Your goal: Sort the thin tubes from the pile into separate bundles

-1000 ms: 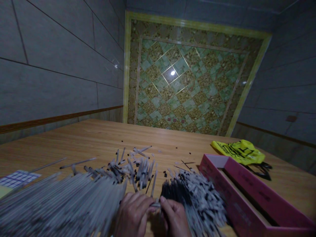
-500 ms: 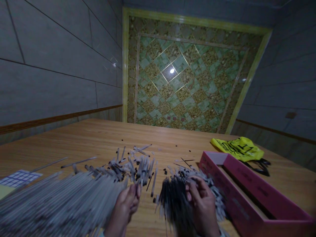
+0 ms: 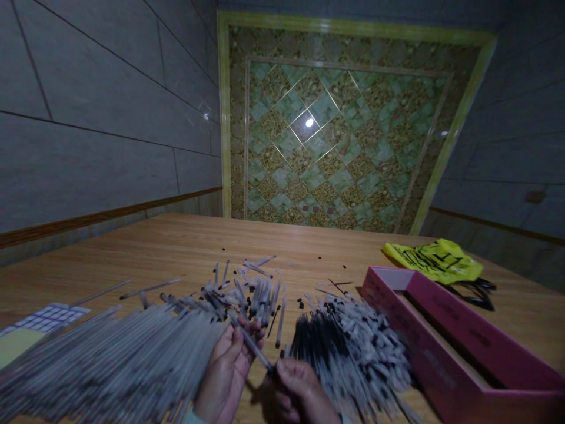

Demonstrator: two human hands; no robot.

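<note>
A slim pen [image 3: 252, 343] with a clear barrel slants between my two hands. My left hand [image 3: 229, 362] grips its barrel between thumb and fingers. My right hand [image 3: 304, 388] is closed on the lower, dark end, though its fingers partly hide that end. Left of my hands lies a wide heap of long clear pen tubes [image 3: 115, 359]. Just beyond my left hand are scattered short clear pieces with black ends [image 3: 262, 297]. Beside my right hand lies a bundle of thin dark-ended sticks that look like refills [image 3: 320, 341], against a pile of small whitish pieces [image 3: 373, 335].
An open pink box [image 3: 463, 318] stands at the right. Behind it lies a yellow bag with black print [image 3: 435, 261] and black handles. A checked sheet [image 3: 48, 318] and a pale yellow one [image 3: 17, 347] lie at the left on the wooden table [image 3: 282, 241].
My right hand has come left from above the dark sticks to my left hand, and now holds the pen's lower end. The pen now shows slanted between both hands.
</note>
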